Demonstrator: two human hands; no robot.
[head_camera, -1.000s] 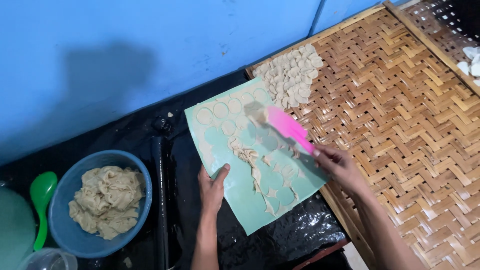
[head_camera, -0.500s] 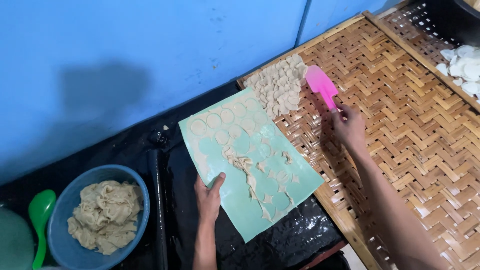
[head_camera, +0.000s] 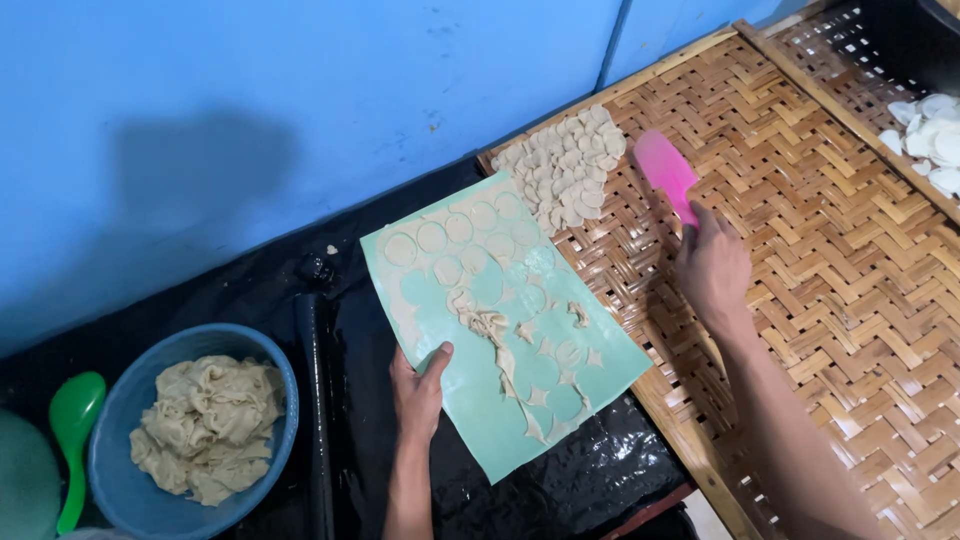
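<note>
My left hand grips the near left edge of a pale green mat that carries thin dough with round cut-outs and torn scraps. My right hand holds a pink spatula over the woven bamboo tray, to the right of a pile of round dough discs lying on the tray's near corner.
A blue bowl of dough scraps sits at the lower left, with a green spoon beside it. A dark rolling pin lies on the black sheet. More white discs rest on a second tray at the top right. A blue wall stands behind.
My right hand carried the pink spatula off the green mat and out over the bamboo tray beside the disc pile. My left hand stayed on the mat's edge.
</note>
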